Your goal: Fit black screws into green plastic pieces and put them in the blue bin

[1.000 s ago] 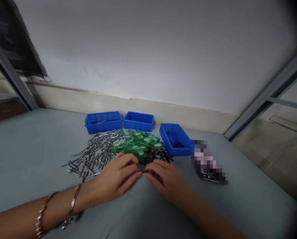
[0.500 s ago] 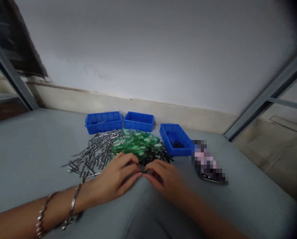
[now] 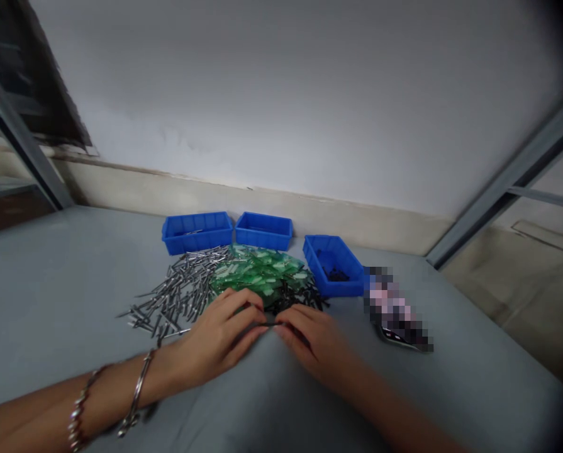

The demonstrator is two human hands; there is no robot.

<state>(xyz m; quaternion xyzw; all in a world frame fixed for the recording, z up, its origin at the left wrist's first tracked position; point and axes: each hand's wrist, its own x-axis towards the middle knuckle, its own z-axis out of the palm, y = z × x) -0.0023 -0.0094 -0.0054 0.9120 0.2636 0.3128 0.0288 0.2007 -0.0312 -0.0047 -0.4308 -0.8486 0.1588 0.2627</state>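
My left hand (image 3: 229, 330) and my right hand (image 3: 312, 336) meet at the middle front, fingertips pinched. Between them runs a thin dark rod-like piece (image 3: 271, 324), gripped at both ends; most of it is hidden by the fingers, and its kind cannot be made out. Just beyond the hands lies a heap of small black pieces (image 3: 304, 296). Behind my left hand are a pile of green translucent plastic pieces (image 3: 255, 270) and, further left, a spread of thin silver metal rods (image 3: 182, 289), some with pointed tips.
Two blue bins, the left bin (image 3: 197, 242) and the middle bin (image 3: 263, 240), stand along the wall (image 3: 272, 113). A third blue bin (image 3: 342, 288) at right holds some black pieces. Beside it lies a phone-like object (image 3: 397, 314), partly pixelated. Metal frame posts (image 3: 489, 195) rise at both sides.
My fingertips have drawn slightly apart, so more of the dark piece shows between them. Both hands otherwise stay in nearly the same place, and the piles look unchanged.
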